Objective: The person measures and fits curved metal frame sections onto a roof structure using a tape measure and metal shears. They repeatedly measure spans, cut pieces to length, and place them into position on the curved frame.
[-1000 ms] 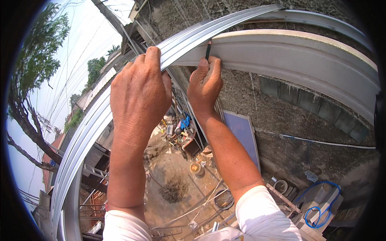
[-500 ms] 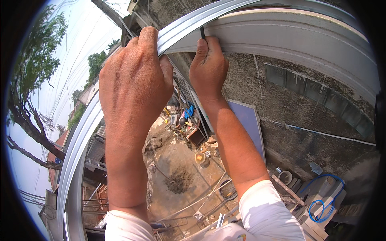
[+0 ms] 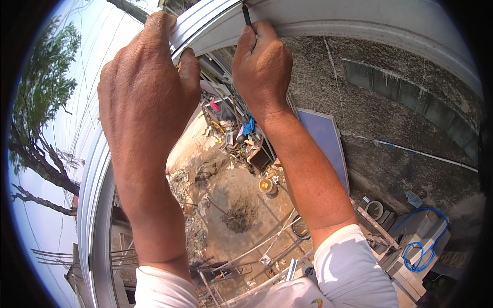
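Note:
At the upper left, my left hand (image 3: 138, 87) wraps over a ribbed silver metal strip (image 3: 203, 20), its thumb pressed to the lower side. The strip runs along a wide grey metal beam (image 3: 354, 18) and bends with the lens down the left side. To the right, my right hand (image 3: 263, 69) pinches a slim black pencil (image 3: 247, 16) between thumb and forefinger. Its upper end meets the joint between strip and beam; the exact tip is too small to make out. Both forearms reach upward from white sleeves.
Far below lies a dirt yard with a bucket (image 3: 267, 186) and a heap of junk (image 3: 251, 136). A rough wall (image 3: 380, 113) stands at the right, with a blue-grey board (image 3: 326, 143) against it. A blue hose (image 3: 418, 256) coils at the lower right. Tree and wires are at left.
Both hands have shifted up and to the left in the picture, as has the strip's upper part. The pencil now tilts and shows more of its length. The yard appears slightly lower right.

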A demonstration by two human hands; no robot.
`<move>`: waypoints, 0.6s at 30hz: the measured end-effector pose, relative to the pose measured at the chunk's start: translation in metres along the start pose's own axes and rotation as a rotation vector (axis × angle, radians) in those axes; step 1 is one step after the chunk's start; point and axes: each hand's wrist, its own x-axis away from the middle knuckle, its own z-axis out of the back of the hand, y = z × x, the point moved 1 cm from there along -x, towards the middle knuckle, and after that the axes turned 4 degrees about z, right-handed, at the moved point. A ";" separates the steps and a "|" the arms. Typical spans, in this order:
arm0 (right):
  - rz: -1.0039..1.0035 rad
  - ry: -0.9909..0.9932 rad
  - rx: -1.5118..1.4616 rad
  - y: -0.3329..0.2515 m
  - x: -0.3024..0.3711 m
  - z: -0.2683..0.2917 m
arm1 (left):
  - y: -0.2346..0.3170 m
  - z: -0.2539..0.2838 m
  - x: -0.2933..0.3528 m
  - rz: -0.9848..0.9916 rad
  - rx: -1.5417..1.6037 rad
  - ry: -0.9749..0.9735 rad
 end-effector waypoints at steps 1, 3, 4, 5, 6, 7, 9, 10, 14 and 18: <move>0.007 0.004 -0.003 0.000 -0.001 0.000 | 0.000 -0.001 0.000 -0.011 -0.014 0.014; -0.026 0.010 -0.020 -0.004 -0.002 -0.001 | 0.000 0.000 0.000 -0.016 -0.027 0.013; -0.044 0.012 -0.030 -0.005 -0.002 -0.002 | 0.000 0.000 0.000 -0.010 -0.025 -0.001; -0.041 0.020 -0.054 -0.004 -0.001 -0.002 | 0.000 0.001 -0.001 -0.004 -0.023 -0.016; -0.035 0.030 -0.078 -0.002 -0.001 -0.003 | 0.000 0.001 0.000 0.011 -0.015 -0.025; -0.029 0.039 -0.102 -0.001 -0.001 -0.004 | 0.001 0.000 0.000 0.025 -0.006 -0.034; 0.032 0.084 -0.169 0.000 -0.005 0.000 | 0.001 0.001 -0.001 0.040 0.003 -0.055; 0.062 0.107 -0.202 0.000 -0.006 0.002 | 0.002 0.003 -0.002 0.041 0.003 -0.067; -0.023 -0.033 -0.254 0.003 0.017 0.001 | 0.000 0.004 -0.001 0.062 0.003 -0.118; -0.167 -0.002 -0.457 0.018 0.053 0.008 | -0.001 0.007 -0.002 0.065 0.046 -0.164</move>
